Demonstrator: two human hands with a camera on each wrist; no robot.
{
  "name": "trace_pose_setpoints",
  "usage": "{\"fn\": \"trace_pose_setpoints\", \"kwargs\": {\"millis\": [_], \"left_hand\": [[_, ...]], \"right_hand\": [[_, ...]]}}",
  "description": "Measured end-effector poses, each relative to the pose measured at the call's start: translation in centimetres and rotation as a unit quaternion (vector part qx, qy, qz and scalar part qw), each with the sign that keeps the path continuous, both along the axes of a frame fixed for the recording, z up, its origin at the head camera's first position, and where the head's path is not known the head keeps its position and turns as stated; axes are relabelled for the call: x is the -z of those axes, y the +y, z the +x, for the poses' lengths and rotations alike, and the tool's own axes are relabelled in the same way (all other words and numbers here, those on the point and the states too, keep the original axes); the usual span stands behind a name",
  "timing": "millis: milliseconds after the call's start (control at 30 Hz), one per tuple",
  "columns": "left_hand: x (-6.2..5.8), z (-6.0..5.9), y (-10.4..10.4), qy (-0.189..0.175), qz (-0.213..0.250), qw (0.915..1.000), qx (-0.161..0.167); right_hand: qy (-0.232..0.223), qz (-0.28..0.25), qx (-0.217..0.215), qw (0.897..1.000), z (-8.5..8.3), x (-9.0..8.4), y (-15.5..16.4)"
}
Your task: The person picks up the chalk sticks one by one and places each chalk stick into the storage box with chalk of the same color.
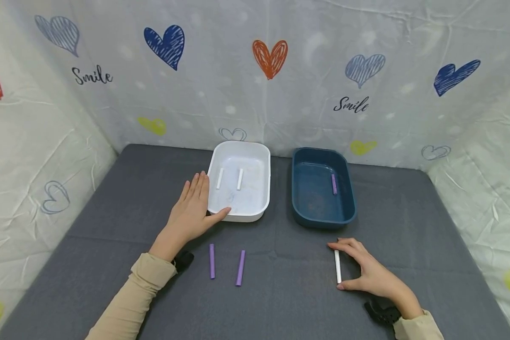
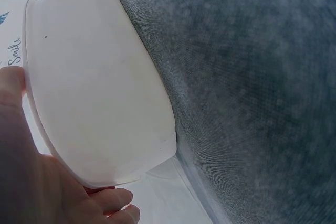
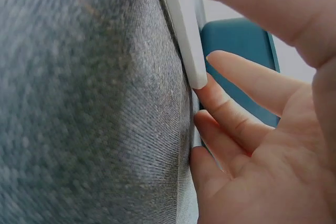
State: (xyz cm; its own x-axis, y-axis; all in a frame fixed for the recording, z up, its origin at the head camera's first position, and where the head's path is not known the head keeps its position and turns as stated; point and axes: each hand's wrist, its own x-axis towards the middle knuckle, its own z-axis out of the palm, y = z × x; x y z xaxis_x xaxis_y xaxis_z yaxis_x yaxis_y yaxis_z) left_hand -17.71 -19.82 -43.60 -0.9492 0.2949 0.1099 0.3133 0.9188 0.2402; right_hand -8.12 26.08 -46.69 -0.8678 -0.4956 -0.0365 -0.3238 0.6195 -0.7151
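My right hand (image 1: 374,273) is low over the cloth, pinching a white chalk stick (image 1: 337,267) by its two ends between thumb and fingers. In the right wrist view that white chalk (image 3: 185,35) lies along the cloth. Against the left side of a white tray (image 1: 260,215) rests my left hand (image 1: 190,213), fingers straight and thumb over the near rim. Two white chalk sticks (image 1: 240,179) lie inside this tray. A blue tray (image 1: 323,223) to its right holds one purple chalk stick (image 1: 334,184). The left wrist view shows the white tray's outer wall (image 2: 100,82).
Two purple chalk sticks, a left one (image 1: 212,261) and a right one (image 1: 240,268), lie on the grey cloth (image 1: 280,302) in front of the white tray. Behind both trays hangs a white curtain (image 1: 221,94) printed with hearts.
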Motion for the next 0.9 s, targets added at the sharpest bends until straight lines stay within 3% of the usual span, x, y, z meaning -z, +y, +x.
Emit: {"fn": "trace_pose_setpoints", "kwargs": {"millis": [900], "left_hand": [[0.1, -0.1, 0.0, -0.003, 0.001, 1.0000, 0.001]], "right_hand": [[0.021, 0.017, -0.005, 1.000, -0.4, -1.2, -0.4]]}}
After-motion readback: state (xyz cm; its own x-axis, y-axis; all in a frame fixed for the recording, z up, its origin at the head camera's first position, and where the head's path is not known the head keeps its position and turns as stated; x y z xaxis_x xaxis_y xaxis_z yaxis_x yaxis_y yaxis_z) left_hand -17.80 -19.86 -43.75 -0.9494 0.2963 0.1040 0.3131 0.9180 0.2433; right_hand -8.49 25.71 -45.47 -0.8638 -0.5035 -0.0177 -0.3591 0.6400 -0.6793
